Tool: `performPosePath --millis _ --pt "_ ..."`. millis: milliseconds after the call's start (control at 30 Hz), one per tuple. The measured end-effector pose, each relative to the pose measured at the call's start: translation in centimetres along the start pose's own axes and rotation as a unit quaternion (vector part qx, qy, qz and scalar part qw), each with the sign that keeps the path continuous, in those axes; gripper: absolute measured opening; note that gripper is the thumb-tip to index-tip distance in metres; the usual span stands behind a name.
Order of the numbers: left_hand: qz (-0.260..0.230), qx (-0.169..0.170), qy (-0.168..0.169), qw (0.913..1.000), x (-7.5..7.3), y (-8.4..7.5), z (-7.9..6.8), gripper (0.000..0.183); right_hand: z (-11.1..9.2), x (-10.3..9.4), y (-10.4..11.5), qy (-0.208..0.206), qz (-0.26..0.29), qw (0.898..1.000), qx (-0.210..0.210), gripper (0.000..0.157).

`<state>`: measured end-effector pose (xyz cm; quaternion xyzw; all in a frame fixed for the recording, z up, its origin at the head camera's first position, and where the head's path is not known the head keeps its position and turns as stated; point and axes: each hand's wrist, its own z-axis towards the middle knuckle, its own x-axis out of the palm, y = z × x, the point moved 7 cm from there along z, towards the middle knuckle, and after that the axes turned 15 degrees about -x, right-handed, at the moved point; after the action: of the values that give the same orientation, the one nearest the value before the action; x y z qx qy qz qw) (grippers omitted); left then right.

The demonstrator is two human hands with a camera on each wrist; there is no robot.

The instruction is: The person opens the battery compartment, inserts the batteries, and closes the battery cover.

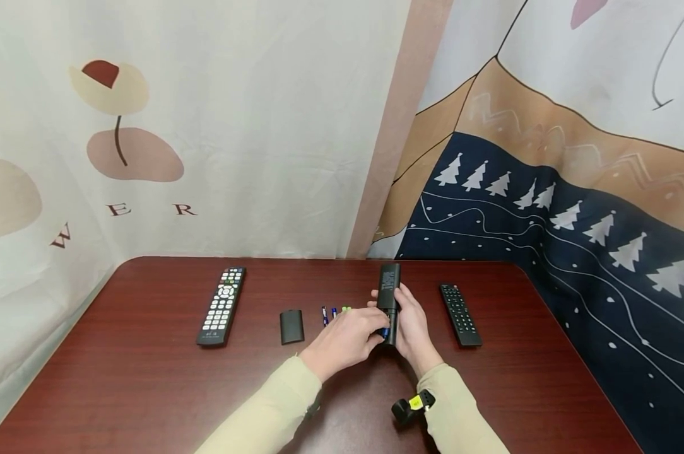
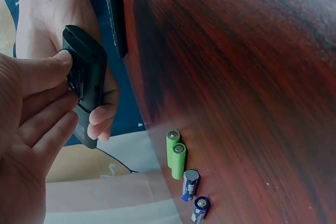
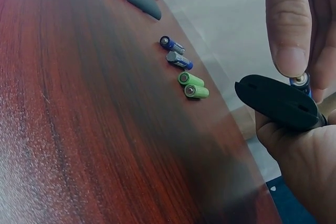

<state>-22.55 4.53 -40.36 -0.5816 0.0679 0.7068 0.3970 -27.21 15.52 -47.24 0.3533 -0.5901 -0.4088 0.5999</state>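
A black remote control (image 1: 389, 287) is held up over the table in my right hand (image 1: 414, 325), its back facing up and its battery bay uncovered. The right fingers wrap round its sides. At the lower end of the bay my left hand (image 1: 347, 337) pinches a blue battery (image 3: 300, 81), the thumb on its terminal end. In the left wrist view, the left fingers lie along the open side of the remote and hide most of the bay. The dark battery cover (image 1: 291, 326) lies on the table, left of the hands.
Two green batteries (image 2: 178, 161) and two blue batteries (image 2: 190, 184) lie in a row beyond the left hand. A larger remote with white buttons (image 1: 223, 306) lies at the left of the table (image 1: 120, 384); a smaller black remote (image 1: 460, 314) lies at the right.
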Motion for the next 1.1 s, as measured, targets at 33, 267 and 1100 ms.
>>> performPosePath --millis 33,267,1100 --pt "0.002 -0.004 -0.003 1.0000 -0.03 0.05 -0.01 0.017 0.02 -0.01 0.00 0.000 0.000 1.000 0.000 0.049" --pt "-0.003 -0.023 -0.014 0.9996 -0.20 0.32 0.04 0.017 0.05 -0.07 -0.05 -0.002 0.000 1.000 -0.002 0.049" --pt "-0.028 -0.053 -0.018 0.9981 -0.65 0.65 0.15 0.019 -0.32 0.88 0.10 0.025 -0.019 0.999 -0.016 0.050"
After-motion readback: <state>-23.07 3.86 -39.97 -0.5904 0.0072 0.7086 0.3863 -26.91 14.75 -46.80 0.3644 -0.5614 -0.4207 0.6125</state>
